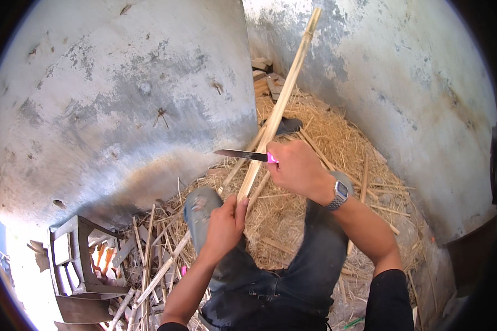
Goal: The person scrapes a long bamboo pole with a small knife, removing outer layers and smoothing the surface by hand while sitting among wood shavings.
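Observation:
A long pale split bamboo strip (284, 99) slants up and away from between my knees toward the far wall corner. Its near end is gripped by my left hand (225, 226), fingers closed around it and thumb along its side. My right hand (298, 168), with a metal watch on its wrist, is closed around the pink handle of a knife (240, 154). The dark blade points left and lies across the strip, a little beyond my left hand. Most of the handle is hidden inside my right fist.
Straw and shavings (326, 127) cover the floor around my legs. A dark wooden frame like an overturned stool (85, 287) lies at the left, beside several loose bamboo sticks (143, 276). Worn plaster walls (121, 83) close in on both sides, with bricks (262, 83) in the far corner.

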The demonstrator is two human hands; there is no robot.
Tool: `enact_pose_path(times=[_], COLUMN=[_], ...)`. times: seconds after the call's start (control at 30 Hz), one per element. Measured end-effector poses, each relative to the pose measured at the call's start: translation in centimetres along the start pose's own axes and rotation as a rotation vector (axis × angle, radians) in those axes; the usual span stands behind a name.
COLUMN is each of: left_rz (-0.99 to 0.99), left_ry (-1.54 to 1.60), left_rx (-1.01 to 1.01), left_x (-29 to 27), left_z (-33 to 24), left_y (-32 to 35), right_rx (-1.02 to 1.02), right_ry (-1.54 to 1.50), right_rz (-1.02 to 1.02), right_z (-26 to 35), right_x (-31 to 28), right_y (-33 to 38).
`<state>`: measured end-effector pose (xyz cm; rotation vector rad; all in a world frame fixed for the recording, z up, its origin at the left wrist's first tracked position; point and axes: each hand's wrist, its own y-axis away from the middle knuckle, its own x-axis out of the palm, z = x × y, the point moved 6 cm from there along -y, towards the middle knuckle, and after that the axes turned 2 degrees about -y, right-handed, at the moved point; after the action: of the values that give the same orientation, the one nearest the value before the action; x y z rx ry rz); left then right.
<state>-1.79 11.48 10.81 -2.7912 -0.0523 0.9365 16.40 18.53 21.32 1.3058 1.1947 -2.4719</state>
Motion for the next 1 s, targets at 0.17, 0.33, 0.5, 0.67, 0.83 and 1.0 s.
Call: enact_pose_path(times=[0.17, 0.33, 0.5, 0.67, 0.83, 1.0], left_rz=[-0.17, -0.104, 0.079, 0.074, 0.006, 0.011], left_ry=[0.104, 0.111, 0.104, 0.159, 0.229, 0.187], left_rx=[0.029, 0.063, 0.201, 0.237, 0.188, 0.229], left_x=[0.9, 3.9, 6.0, 8.4, 9.5, 10.2], left_z=[1.7, 8.0, 6.9, 7.0, 6.7, 5.7], left_y=[-7.1, -10.4, -9.8, -10.8, -11.2, -11.5], right_rx=[-0.073, -0.022, 0.408, 0.463, 0.425, 0.423], right_ry=[-0.036, -0.164, -0.353, -0.287, -0.177, -0.101], right_rz=[0.309, 0.225, -0.24, -0.181, -0.068, -0.209], right_z=[2.7, 0.6, -10.5, -14.3, -16.5, -19.9], right_x=[0.4, -1.3, -4.8, -2.9, -1.2, -2.5], right_y=[-0.8, -1.8, -3.0, -1.9, -1.1, -1.4])
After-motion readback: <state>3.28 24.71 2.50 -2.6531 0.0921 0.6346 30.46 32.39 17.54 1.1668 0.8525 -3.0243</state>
